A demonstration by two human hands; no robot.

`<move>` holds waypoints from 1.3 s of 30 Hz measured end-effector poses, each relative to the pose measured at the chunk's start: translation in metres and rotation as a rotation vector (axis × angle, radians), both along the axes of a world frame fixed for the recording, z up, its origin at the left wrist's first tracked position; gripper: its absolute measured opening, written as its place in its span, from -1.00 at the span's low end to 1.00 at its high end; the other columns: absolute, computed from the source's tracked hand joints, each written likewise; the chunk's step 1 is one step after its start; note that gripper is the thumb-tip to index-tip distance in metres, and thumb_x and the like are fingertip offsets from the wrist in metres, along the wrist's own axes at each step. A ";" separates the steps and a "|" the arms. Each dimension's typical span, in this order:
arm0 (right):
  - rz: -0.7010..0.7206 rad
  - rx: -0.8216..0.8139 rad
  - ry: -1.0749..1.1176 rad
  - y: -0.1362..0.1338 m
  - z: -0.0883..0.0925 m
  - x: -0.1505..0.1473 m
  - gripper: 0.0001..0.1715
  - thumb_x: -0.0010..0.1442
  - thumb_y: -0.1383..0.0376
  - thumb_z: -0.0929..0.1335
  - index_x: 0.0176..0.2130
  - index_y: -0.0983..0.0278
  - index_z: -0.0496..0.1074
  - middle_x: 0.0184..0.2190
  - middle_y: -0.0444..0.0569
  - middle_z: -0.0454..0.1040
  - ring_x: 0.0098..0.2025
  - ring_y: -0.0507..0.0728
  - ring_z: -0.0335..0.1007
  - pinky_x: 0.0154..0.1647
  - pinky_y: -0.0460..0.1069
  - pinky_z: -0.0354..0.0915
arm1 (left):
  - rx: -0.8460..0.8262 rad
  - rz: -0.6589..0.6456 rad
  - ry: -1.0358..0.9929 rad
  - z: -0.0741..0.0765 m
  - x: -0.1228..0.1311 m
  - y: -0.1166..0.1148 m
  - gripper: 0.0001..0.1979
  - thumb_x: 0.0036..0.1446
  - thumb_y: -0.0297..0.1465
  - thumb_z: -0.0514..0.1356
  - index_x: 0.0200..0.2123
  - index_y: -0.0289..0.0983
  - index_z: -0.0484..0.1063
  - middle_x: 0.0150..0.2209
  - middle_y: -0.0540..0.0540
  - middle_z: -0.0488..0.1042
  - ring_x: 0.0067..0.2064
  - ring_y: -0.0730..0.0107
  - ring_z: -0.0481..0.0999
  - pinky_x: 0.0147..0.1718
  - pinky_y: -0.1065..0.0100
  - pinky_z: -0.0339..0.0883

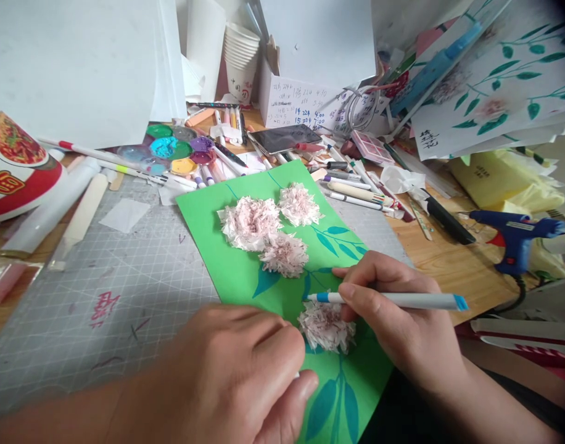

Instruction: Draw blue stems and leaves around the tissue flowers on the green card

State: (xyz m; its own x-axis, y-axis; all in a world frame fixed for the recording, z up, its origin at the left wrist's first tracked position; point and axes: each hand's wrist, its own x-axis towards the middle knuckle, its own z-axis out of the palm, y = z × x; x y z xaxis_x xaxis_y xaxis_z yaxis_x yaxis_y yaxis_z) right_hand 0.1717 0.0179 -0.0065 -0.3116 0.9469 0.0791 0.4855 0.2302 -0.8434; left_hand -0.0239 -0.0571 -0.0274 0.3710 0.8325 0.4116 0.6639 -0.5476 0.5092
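A green sheet of card (203,216) lies at a slant on the cutting mat, with dark teal leaves and stems drawn on it. Pale pink ruffled paper flowers (251,222) sit on it, three grouped near the top and one flower (329,327) lower down. My right hand (393,308) grips a white marker with blue ends (403,300), its tip at the card just above the lower flower. My left hand (236,364) is closed over the card's left side. A tiny white bit shows at its fingers, too little to name.
The grey cutting mat (139,277) spreads leftward. Behind the card are scattered markers (356,191), paint pots (164,147), a phone-like dark slab (287,138) and stacked paper cups (240,61). At right lies a blue glue gun (514,231); a noodle tub (18,166) stands left.
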 end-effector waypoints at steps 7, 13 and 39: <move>0.016 -0.010 0.005 -0.002 0.000 -0.001 -0.78 0.10 0.30 0.33 -0.56 0.24 0.36 -0.70 -0.13 0.41 -0.48 0.14 0.47 -0.64 -0.06 0.17 | -0.001 0.041 -0.032 -0.008 0.000 -0.006 -0.78 0.25 -0.30 0.09 -0.43 -0.21 0.38 -0.56 0.01 0.38 -0.46 0.37 0.46 -0.46 0.42 0.42; 0.013 0.003 0.006 0.000 0.000 -0.001 -0.77 0.09 0.29 0.33 -0.58 0.23 0.36 -0.70 -0.13 0.40 -0.50 0.13 0.45 -0.63 -0.06 0.19 | 0.011 -0.084 0.025 -0.001 -0.003 0.008 -0.77 0.25 -0.41 0.00 -0.43 -0.22 0.36 -0.55 0.01 0.39 -0.50 0.34 0.44 -0.51 0.33 0.41; -0.150 0.215 -0.191 0.016 0.010 0.098 -0.71 0.29 0.13 0.31 -0.07 0.20 0.47 -0.14 -0.01 0.60 -0.08 0.20 0.54 -0.04 0.09 0.38 | 0.162 -0.191 -0.079 0.008 -0.004 0.002 -0.85 0.19 -0.53 0.05 -0.37 -0.26 0.38 -0.45 -0.03 0.49 -0.34 0.35 0.56 -0.29 0.34 0.48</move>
